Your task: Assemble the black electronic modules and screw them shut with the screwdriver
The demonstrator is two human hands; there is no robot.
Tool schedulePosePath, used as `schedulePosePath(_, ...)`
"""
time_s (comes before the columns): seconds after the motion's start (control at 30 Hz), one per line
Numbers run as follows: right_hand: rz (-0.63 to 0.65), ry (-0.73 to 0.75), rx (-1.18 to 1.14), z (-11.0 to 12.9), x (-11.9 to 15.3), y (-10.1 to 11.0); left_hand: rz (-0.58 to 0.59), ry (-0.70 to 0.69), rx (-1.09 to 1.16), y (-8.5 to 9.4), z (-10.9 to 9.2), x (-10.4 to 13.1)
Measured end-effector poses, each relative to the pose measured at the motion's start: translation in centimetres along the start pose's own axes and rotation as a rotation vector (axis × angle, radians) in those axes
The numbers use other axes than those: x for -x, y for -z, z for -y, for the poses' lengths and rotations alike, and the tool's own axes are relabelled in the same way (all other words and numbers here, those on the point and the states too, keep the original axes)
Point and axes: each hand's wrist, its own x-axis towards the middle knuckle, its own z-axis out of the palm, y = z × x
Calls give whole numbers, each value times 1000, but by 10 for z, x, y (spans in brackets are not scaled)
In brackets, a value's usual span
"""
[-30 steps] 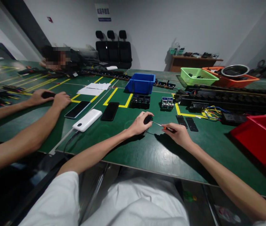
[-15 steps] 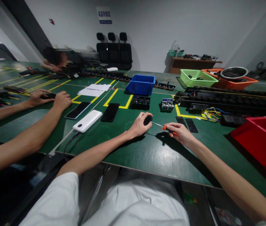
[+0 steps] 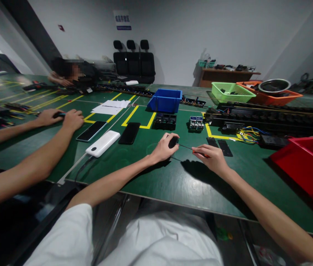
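Observation:
My left hand [image 3: 163, 148] is closed around a small black part [image 3: 173, 142], held just above the green table [image 3: 151, 181]. Its exact kind is hidden by my fingers. In my right hand [image 3: 213, 159] is a screwdriver [image 3: 184, 146] with an orange and black handle, wrapped by my fingers. The thin shaft points left and its tip meets the black part. Beyond my hands stand a black module [image 3: 165, 121] and a module with exposed circuit boards [image 3: 196, 123]. Two flat black plates [image 3: 225, 148] lie past my right hand.
A red bin [image 3: 306, 159] stands at the right, a blue bin [image 3: 166, 100] at the back. Long black assemblies with wires [image 3: 258, 118] run along the right rear. Phones [image 3: 129, 133] and a white power bank [image 3: 103, 143] lie left. A co-worker's hands [image 3: 72, 120] work at the far left.
My right hand has turned over the screwdriver handle, covering more of it. My left hand and the black part stay in place. The co-worker's hands have shifted slightly.

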Motion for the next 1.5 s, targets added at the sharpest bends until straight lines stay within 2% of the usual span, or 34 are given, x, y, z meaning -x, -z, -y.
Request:
schedulePosePath(0.07,1,40,46,1,0,1,1,-3,0,0,0,0)
schedulePosePath(0.13,-19,1,-17,4,-1,1,1,-7,0,0,0,0)
schedulePosePath(0.23,-75,-229,-269,10,-4,0,2,2,-1,0,-1,0)
schedulePosePath(0.37,-137,-553,-739,9,-11,3,-6,18,-3,0,-2,1)
schedulePosePath(0.43,-114,-636,-866,5,-13,5,-17,13,-1,0,-2,1)
schedulePosePath(0.53,15,-711,-867,1,-13,7,-26,7,-1,-1,-1,1)
schedulePosePath(0.63,104,-678,-750,-1,-11,6,-38,-6,14,-1,1,0)
schedulePosePath(0.7,67,-573,-626,0,-10,5,-34,-9,24,-1,3,-1)
schedulePosePath(0.87,-60,-192,-281,4,-7,4,5,12,36,1,5,-4)
schedulePosePath(0.93,-73,-114,-219,6,-6,4,2,19,41,1,6,-4)
schedulePosePath(1.0,-80,-157,-258,8,-6,5,-11,14,46,1,6,-5)
schedulePosePath(1.17,-33,-539,-758,7,-10,7,-34,-4,49,0,6,-3)
schedulePosePath(1.27,0,-660,-823,3,-11,7,-42,-18,51,-1,5,-1)
schedulePosePath(1.37,-5,-601,-684,1,-10,6,-37,-14,52,-1,4,-1)
schedulePosePath(1.5,-59,-357,-438,2,-9,8,-26,11,53,0,4,-3)
